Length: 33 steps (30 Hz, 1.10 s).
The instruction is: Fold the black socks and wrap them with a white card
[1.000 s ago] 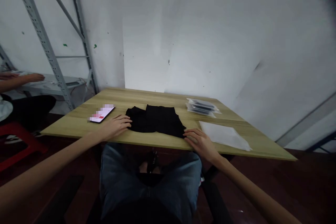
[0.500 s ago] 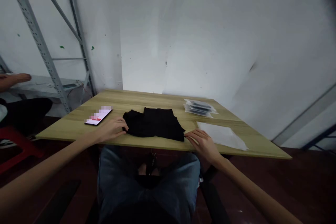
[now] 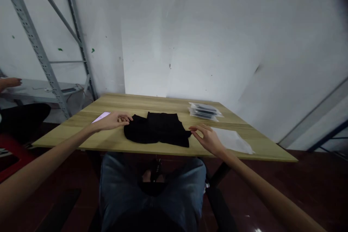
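Black garment point(image 3: 157, 129) flat on table point(image 3: 122, 143) between open left hand point(image 3: 112, 120) and open right hand point(image 3: 208, 139); phone point(image 3: 101, 116) behind left, clear bag point(image 3: 233, 140) beside right.

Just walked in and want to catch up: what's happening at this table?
A seated person has both hands at a folded black garment on the wooden table. The left hand is at its left edge, the right hand at its right corner. A phone, packets and a clear bag lie nearby.
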{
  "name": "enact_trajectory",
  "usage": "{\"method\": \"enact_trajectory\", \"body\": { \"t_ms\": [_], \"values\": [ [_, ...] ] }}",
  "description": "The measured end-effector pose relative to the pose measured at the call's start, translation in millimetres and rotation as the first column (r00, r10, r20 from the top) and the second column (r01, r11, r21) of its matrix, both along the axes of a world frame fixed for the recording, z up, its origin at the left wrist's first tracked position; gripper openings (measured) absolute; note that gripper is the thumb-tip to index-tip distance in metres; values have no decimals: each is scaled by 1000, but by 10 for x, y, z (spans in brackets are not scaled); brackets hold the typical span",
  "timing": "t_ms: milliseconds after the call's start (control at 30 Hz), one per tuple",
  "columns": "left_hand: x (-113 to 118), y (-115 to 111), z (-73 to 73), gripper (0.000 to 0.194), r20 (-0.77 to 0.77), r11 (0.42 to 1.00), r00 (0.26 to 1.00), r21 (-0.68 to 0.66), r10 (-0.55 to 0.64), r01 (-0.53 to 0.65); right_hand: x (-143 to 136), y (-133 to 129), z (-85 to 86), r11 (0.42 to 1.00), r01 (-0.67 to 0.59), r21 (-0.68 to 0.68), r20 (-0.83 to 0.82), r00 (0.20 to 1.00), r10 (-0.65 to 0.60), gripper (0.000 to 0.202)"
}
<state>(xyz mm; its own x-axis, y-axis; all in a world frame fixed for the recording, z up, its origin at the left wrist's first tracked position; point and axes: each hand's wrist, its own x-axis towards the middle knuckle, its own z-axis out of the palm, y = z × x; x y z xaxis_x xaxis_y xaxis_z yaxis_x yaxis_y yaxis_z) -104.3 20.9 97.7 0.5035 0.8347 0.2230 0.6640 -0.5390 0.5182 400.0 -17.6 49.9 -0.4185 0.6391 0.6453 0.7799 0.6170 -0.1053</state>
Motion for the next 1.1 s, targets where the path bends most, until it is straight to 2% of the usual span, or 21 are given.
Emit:
{"method": "enact_trajectory", "body": {
  "t_ms": [133,200,267,333,400,467,567,667,733,800,933,1100],
  "values": [
    [-23,307,65,52,50,992,998,-122,-30,36,-27,449,38,985,64,-163,-71,995,-76,21],
    [-30,469,73,54,-9,981,999,-193,-39,36,-39,657,25,969,103,-226,-53,992,-118,20],
    [-9,597,78,50,-122,980,992,-196,23,-47,-60,792,11,954,151,-260,-6,987,-158,20],
    [60,662,74,46,-206,978,959,-30,194,-204,-107,827,10,949,201,-242,0,978,-208,23],
    [193,645,36,48,-186,931,919,184,347,-315,-207,768,22,959,227,-170,-74,967,-242,29],
    [379,556,-63,54,-148,898,921,319,361,-301,-371,652,28,977,194,-92,-125,971,-205,38],
    [657,384,-324,63,-183,886,940,424,288,-189,-677,499,-35,995,83,-61,-30,996,-85,52],
    [770,303,-634,68,-271,919,904,310,329,-242,-878,491,-226,990,45,-136,104,994,-31,65],
    [730,327,-805,69,-321,937,883,185,343,-296,-891,570,-387,972,59,-228,168,986,-20,72],
    [645,394,-920,70,-334,945,884,118,327,-305,-834,686,-521,949,78,-305,211,977,-12,78],
    [497,587,-981,72,-320,951,895,103,310,-293,-724,934,-624,929,88,-361,227,974,-4,82],
    [440,882,-906,73,-298,956,909,108,293,-273,-805,1213,-562,934,63,-353,208,978,12,81]
  ]
}}
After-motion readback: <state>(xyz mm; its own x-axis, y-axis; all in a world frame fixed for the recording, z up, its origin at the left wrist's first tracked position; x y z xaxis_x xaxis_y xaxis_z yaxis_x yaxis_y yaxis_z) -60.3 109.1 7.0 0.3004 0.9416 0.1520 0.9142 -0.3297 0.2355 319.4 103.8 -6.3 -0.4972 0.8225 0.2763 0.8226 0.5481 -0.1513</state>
